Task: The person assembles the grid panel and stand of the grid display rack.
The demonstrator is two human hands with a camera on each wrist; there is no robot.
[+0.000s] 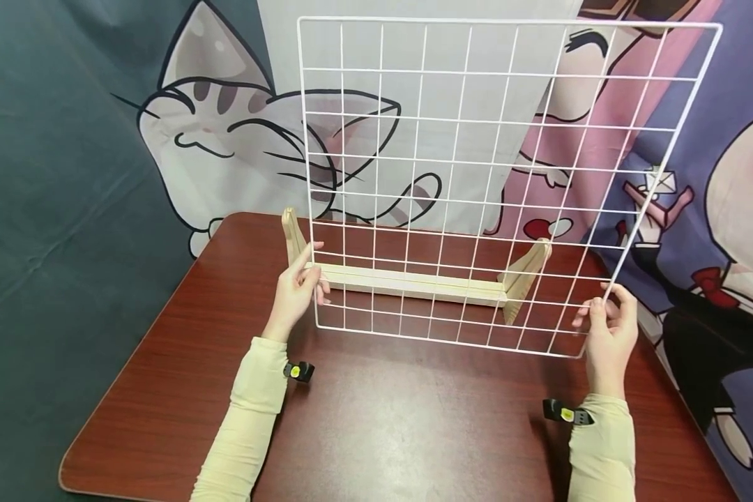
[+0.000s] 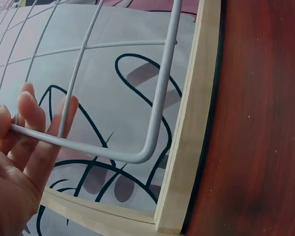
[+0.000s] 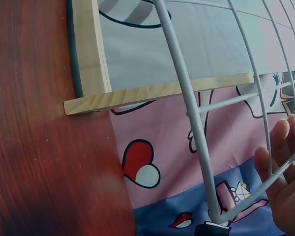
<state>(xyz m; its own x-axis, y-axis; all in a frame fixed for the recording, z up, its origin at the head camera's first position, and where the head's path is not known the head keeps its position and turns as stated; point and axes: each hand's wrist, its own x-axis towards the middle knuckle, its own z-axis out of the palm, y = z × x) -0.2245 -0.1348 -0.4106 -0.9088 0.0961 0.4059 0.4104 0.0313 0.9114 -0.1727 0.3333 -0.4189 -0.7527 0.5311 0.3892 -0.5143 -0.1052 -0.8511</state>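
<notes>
A white wire grid panel [image 1: 448, 342] stands upright in the air between both hands, its lower edge over the table. My left hand [image 1: 293, 289] holds its left side near the lower corner, thumb in front and fingers reaching behind the wires. On the opposite side, my right hand [image 1: 611, 338] grips the edge wire [image 3: 184, 88] close to the lower right corner. Behind the panel's lower part is a pale wooden stand, with a long grooved bar [image 1: 414, 287] between a left upright [image 1: 293, 237] and a right upright [image 1: 527, 275].
The stand rests on a reddish-brown wooden table [image 1: 376, 418] with rounded corners. Cartoon-printed cloth [image 1: 213, 139] hangs behind the table and along the right, and plain dark green cloth [image 1: 50, 244] covers the left. Each wrist wears a small black camera.
</notes>
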